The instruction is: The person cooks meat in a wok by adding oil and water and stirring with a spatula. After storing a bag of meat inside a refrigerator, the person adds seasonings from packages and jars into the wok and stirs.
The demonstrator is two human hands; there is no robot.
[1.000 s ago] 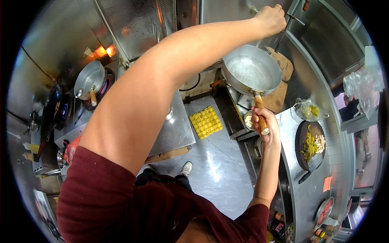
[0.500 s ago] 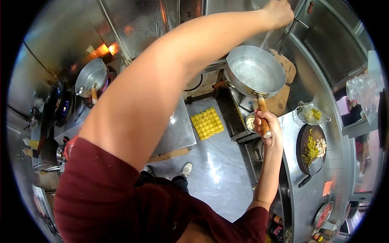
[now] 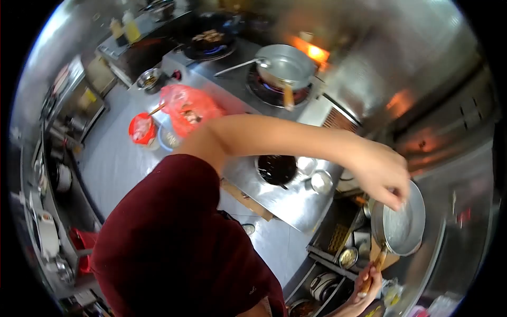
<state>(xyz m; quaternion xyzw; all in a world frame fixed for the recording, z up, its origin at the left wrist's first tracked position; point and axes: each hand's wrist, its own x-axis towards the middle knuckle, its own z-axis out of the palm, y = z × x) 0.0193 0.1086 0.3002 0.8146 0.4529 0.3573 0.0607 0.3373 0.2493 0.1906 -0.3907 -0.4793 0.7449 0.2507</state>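
My right hand point(image 3: 371, 289) is wrapped round the wooden handle of a metal saucepan point(image 3: 414, 224) at the lower right. Clear liquid seems to lie in the saucepan, with a pale streak near its near side. My left hand point(image 3: 384, 171) reaches across from the left and hangs over the saucepan's rim. Its fingers are curled and pressed together, slightly blurred. Whatever they may hold is hidden.
A second saucepan point(image 3: 285, 66) with a ladle point(image 3: 237, 67) sits on a lit burner, beside a wok point(image 3: 208, 45) over flame. A steel counter point(image 3: 285, 208) carries a dark round pan point(image 3: 276, 169) and a red plastic bag point(image 3: 193, 105). Below stand shelves point(image 3: 338, 269).
My view has swung left toward the stove. My left hand has come down from the tap to the saucepan's rim. My right hand still grips the handle.
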